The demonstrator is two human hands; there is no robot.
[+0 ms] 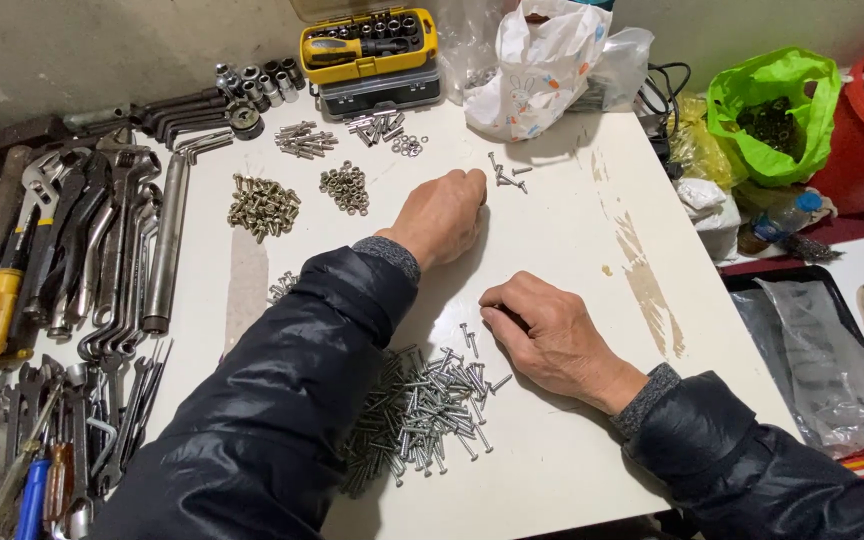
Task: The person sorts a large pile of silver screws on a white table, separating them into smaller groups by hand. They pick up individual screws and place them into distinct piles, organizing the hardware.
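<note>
— What are you at just now?

— Sorting, as far as I judge it. Nearest me on the white desk (572, 230) lies the big heap of silver screws (422, 410), all jumbled. My right hand (550, 335) rests at its far edge, knuckles up, fingers curled under toward a few loose screws (468, 336) that lie just apart from the heap. Whether a screw is pinched beneath I can't tell; the palm hides it.

— And the other hand?

— My left hand (444, 215) is farther out, the sleeve crossing over the heap, fingers bent down onto the desk just beside a small group of screws (509, 175). It looks loosely clenched, though I can't see if anything is inside.

— So where is the work?

— I'd say mid-sort: one kind of screw is being carried from the heap to its own little pile.

— What does the next move ask for?

— A clean pinch on one screw without dragging its neighbours, and a spot kept well apart from the other piles.

— Which piles?

— Beyond my left hand: brass-coloured screws (263, 207), a mound of nuts (344, 188), then longer bolts (305, 139). Wrenches (112, 250) line the left side, and a yellow bit case (368, 42) stands at the far edge beside a white plastic bag (537, 70).
</note>
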